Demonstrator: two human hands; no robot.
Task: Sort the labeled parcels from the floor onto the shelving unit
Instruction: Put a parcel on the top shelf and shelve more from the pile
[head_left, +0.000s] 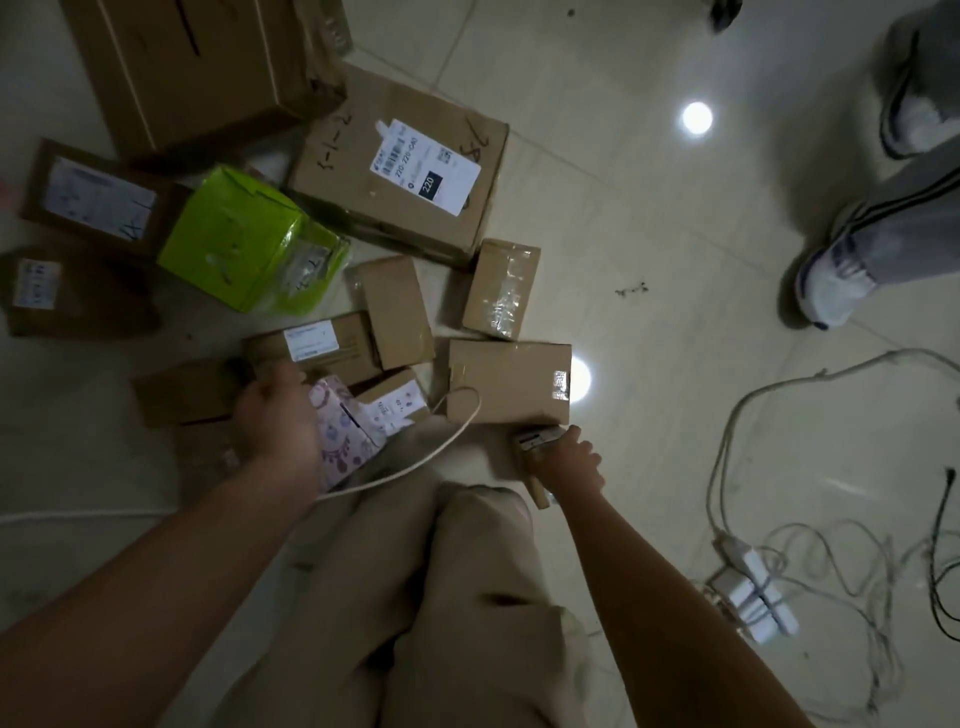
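Cardboard parcels litter the floor (623, 234). The big labeled carton (400, 166) looks stiff and heavy, so take it by opposite bottom edges. Your left hand (275, 421), beside the floral packet (345, 439), hides its fingers, so its grip is unclear. Your right hand (571, 462) curls its fingers round a small, light box (537, 446).

Both bare arms stretch forward and down, nearly straight. The left hand (275, 421) turns its back to the camera, wrist bent, its fingers hidden beneath it. The right hand (574, 462), reaching lower, curls its fingers over a small box (536, 441), knuckles up.
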